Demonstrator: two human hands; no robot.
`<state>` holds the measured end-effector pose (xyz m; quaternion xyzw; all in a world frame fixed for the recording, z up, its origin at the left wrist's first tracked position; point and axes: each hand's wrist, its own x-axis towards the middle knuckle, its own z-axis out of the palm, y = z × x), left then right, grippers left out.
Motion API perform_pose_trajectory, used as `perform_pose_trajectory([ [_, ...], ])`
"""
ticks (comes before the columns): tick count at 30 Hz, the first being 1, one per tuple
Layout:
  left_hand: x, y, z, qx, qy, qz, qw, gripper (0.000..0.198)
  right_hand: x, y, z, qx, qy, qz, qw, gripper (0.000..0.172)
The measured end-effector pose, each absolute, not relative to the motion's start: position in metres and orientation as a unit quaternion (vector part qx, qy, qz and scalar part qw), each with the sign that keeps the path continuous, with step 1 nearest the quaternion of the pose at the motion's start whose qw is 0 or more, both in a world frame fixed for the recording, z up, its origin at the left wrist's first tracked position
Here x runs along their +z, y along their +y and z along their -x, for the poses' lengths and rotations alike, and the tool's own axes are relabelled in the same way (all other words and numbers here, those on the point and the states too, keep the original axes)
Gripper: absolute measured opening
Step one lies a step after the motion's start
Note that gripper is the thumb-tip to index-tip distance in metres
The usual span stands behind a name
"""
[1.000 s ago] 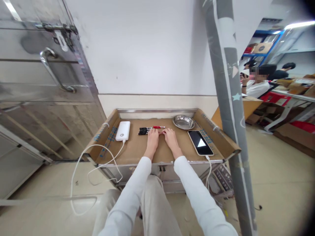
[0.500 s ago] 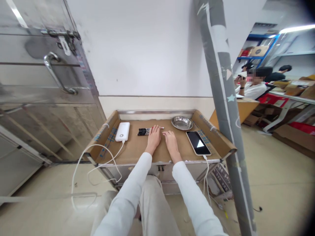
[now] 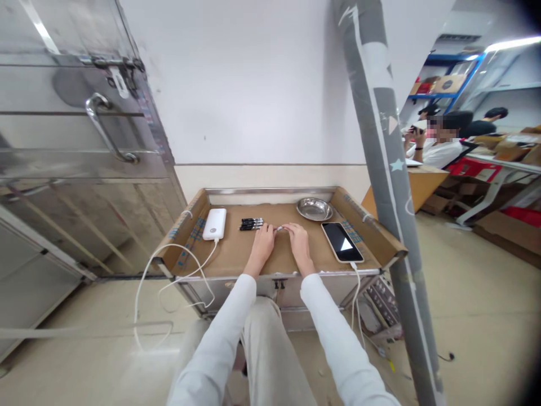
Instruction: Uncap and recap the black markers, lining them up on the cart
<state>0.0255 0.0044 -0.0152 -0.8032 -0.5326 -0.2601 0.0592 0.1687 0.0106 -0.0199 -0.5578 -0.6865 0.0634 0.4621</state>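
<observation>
Several black pens (image 3: 251, 224) lie side by side on the cardboard-lined top of a small cabinet (image 3: 236, 259). Just right of them, my left hand (image 3: 262, 243) has its fingers closed on one end of a pen (image 3: 278, 228). My right hand (image 3: 299, 239) pinches the other end, so the pen lies crosswise between both hands, low over the cardboard. Only a short, light-coloured stretch of it shows; the fingers cover the rest.
A white power bank (image 3: 214, 224) with a cable lies at the left. At the right are a round metal dish (image 3: 314, 209) and a plugged-in phone (image 3: 342, 242). A grey wrapped pole (image 3: 382, 135) leans nearby. People (image 3: 442, 149) sit in the right background.
My left hand has come off the row of pens and drawn back slightly. Both hands now meet on one pen; the others stay side by side at the left.
</observation>
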Motion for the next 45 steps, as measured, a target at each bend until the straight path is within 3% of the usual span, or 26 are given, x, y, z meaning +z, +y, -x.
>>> perform_pose_trajectory([
  [9, -0.013, 0.006, -0.024, -0.289, -0.523, 0.800, 0.053, 0.018, -0.017, 0.008, -0.165, 0.111, -0.721, 0.484, 0.483, 0.038],
  [13, -0.008, 0.002, -0.024, -0.282, -0.550, 0.784, 0.054, 0.022, -0.009, -0.002, -0.159, 0.147, -0.778, 0.444, 0.419, 0.053],
  [17, -0.006, -0.006, -0.023, -0.288, -0.613, 0.732, 0.076, 0.027, -0.008, -0.005, -0.156, 0.123, -0.774, 0.498, 0.371, 0.064],
  [22, -0.009, -0.013, -0.021, -0.276, -0.712, 0.637, 0.109, 0.031, -0.023, 0.005, -0.156, 0.048, -0.745, 0.570, 0.344, 0.051],
  [28, -0.011, -0.007, -0.021, -0.258, -0.711, 0.647, 0.097, 0.031, -0.029, 0.008, -0.157, 0.028, -0.740, 0.601, 0.302, 0.039],
  [37, -0.014, 0.007, -0.021, -0.331, -0.550, 0.766, 0.019, 0.021, -0.026, 0.009, -0.158, 0.020, -0.740, 0.598, 0.307, 0.035],
  [45, -0.011, 0.009, -0.022, -0.301, -0.516, 0.799, -0.076, 0.020, -0.022, 0.014, -0.158, 0.018, -0.738, 0.602, 0.304, 0.033],
])
